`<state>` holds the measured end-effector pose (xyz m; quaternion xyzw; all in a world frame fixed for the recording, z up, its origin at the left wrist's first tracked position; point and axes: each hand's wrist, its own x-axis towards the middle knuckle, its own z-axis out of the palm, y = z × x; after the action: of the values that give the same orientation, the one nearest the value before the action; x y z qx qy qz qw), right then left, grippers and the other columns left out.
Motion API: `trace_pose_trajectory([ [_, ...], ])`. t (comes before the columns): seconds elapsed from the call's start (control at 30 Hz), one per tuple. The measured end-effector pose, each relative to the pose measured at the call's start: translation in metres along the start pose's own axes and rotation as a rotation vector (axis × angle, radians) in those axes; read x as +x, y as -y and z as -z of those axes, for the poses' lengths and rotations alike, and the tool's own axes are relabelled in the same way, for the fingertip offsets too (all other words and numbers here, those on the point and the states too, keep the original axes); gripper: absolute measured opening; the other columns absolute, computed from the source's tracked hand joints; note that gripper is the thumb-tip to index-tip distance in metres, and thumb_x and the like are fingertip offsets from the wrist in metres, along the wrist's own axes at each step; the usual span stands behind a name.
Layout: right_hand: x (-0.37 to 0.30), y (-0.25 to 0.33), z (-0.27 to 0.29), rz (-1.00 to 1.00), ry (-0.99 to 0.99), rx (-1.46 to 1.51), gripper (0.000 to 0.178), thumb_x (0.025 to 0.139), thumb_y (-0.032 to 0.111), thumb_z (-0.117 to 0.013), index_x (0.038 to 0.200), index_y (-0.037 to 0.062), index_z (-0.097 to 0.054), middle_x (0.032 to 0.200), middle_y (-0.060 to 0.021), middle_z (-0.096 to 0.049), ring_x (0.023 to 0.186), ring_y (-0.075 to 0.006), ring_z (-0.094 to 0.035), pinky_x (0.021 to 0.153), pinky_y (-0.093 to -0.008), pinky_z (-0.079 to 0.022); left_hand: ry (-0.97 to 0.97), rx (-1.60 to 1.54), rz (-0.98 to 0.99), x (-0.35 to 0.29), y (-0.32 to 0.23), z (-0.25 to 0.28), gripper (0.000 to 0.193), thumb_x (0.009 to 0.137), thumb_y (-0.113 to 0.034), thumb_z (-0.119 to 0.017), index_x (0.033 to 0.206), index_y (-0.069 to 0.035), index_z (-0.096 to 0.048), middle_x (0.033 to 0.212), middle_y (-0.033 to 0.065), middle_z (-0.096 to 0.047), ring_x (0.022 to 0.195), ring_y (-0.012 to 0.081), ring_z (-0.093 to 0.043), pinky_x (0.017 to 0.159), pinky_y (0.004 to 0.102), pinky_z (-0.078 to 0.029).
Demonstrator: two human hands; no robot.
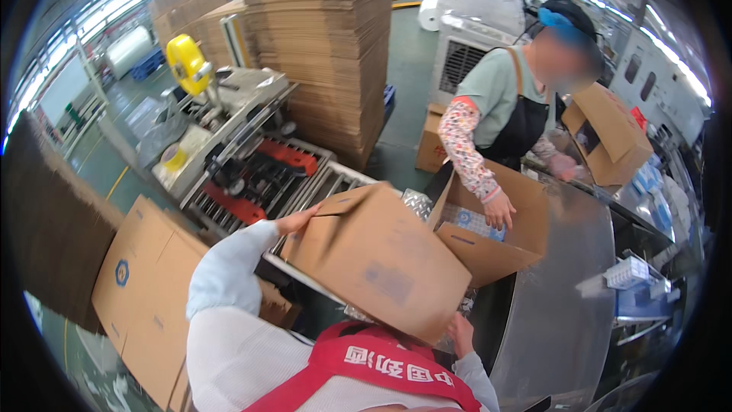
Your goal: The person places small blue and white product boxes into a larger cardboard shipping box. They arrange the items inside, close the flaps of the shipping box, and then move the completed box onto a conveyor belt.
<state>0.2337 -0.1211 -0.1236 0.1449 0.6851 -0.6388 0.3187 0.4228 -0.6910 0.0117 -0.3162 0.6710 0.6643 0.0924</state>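
A large brown cardboard box (385, 259) is tilted in front of me between both hands. My left hand (296, 221) grips its far left edge, where a flap is creased and bent. At the near right corner my right hand (460, 334) holds the box, its fingers partly hidden by the cardboard. Just beyond stands an open cardboard box (496, 259) with blue-and-white packs (474, 221) inside. A co-worker's hand (499, 210) reaches over that box's opening.
To the left is a carton-taping machine (259, 172) with a yellow tape roll (187, 65) and rollers. Flat cardboard (320, 53) is stacked behind it. On the right runs a metal worktable (564, 297); the co-worker (503, 99) stands at its far end beside another open box (610, 133).
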Motion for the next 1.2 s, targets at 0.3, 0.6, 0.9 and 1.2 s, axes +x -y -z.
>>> trace_pose_trajectory([
  [0.3, -0.202, 0.204, -0.160, 0.650, 0.766, -0.225, 0.098, 0.092, -0.005, -0.048, 0.149, 0.0049, 0.031, 0.164, -0.0188, -0.003, 0.149, -0.0242, -0.016, 0.118, -0.0321, -0.019, -0.149, -0.312, 0.078, 0.069, 0.178, 0.006, 0.035, 0.098, -0.034, -0.049, 0.114, -0.006, -0.064, 0.105, 0.0076, -0.070, 0.096, 0.0230, -0.065, 0.088, 0.0396, -0.051],
  [0.6, -0.178, 0.095, -0.273, 0.433, 0.905, -0.416, 0.105, 0.099, 0.010, -0.057, 0.147, 0.0148, 0.036, 0.153, -0.0229, -0.026, 0.132, -0.0255, -0.045, 0.106, -0.0358, -0.040, 0.389, 0.023, 0.034, -0.027, -0.065, -0.134, 0.104, 0.088, -0.070, -0.054, 0.158, -0.004, -0.013, 0.159, 0.0191, -0.026, 0.148, 0.0323, -0.022, 0.114, 0.0579, -0.026],
  [0.9, -0.168, 0.181, -0.136, 1.505, 0.192, -1.475, 0.059, 0.087, 0.036, -0.069, 0.131, -0.0005, -0.054, 0.135, -0.0199, -0.054, 0.130, -0.0359, -0.048, 0.111, -0.0532, -0.033, -0.117, 0.352, -0.273, -0.018, -0.002, -0.151, 0.045, 0.100, -0.026, -0.046, 0.139, -0.003, -0.048, 0.130, 0.0230, -0.060, 0.126, 0.0391, -0.053, 0.105, 0.0418, -0.043],
  [1.2, -0.005, 0.012, 0.011, 0.184, 0.089, -0.273, 0.073, 0.089, 0.041, -0.068, 0.138, -0.0070, -0.045, 0.135, -0.0193, -0.051, 0.123, -0.0309, -0.050, 0.102, -0.0415, -0.041, 0.354, 0.010, 0.048, 0.013, 0.001, -0.095, 0.054, 0.093, -0.026, -0.066, 0.137, -0.001, -0.051, 0.128, 0.0149, -0.064, 0.118, 0.0243, -0.061, 0.101, 0.0375, -0.049],
])
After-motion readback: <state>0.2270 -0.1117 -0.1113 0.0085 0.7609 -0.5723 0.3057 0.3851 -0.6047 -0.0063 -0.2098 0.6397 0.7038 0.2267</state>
